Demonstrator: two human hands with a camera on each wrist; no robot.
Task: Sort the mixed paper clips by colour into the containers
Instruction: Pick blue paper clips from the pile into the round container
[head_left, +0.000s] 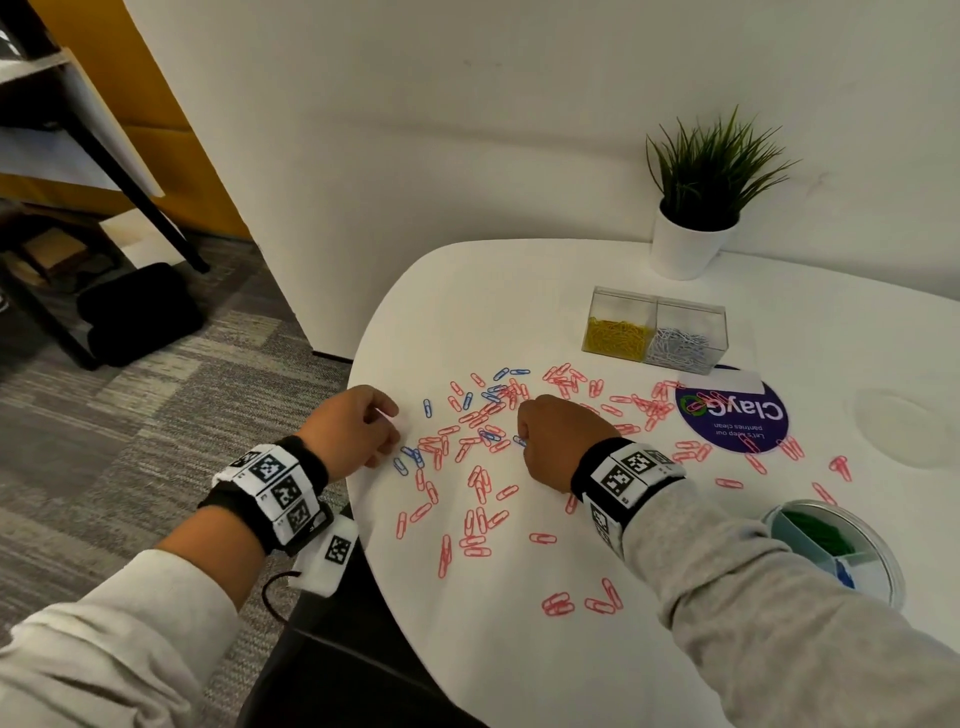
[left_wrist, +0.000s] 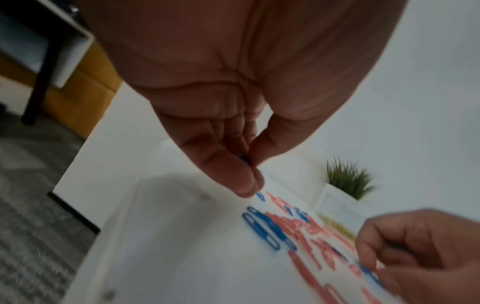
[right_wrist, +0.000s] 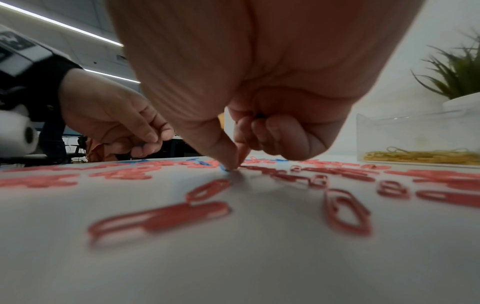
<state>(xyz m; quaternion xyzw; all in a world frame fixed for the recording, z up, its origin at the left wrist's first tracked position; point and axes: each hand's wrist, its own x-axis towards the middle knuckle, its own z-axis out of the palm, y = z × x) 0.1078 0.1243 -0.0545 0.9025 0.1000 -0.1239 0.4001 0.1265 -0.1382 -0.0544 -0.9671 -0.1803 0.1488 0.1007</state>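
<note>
Both hands are down among the scattered paper clips on the round white table (head_left: 519, 649). The right hand (head_left: 558, 441) has its thumb and forefinger pinched on a small blue wire paper clip (right_wrist: 227, 169) lying flat on the table, the other fingers curled in. The left hand (head_left: 353, 431) is closed round at least one blue clip (left_wrist: 244, 159), pinched between thumb and fingertips just above the surface.

What is left loose is mostly pink paper clips (head_left: 475, 519), with a few blue paper clips (head_left: 410, 460) mixed in near the table's left edge. The clear two-part plastic box (head_left: 657, 330) at the back already holds yellow and white clips; the round divided tub (head_left: 831, 545) by the right elbow holds green and some blue.

To do this pick cleanly, I'd say the right hand should tip the clip up onto its edge before lifting — dragging it flat risks snagging a pink one. Gathering several blues per trip seems sensible, then dropping them only in the tub's blue section.
</note>
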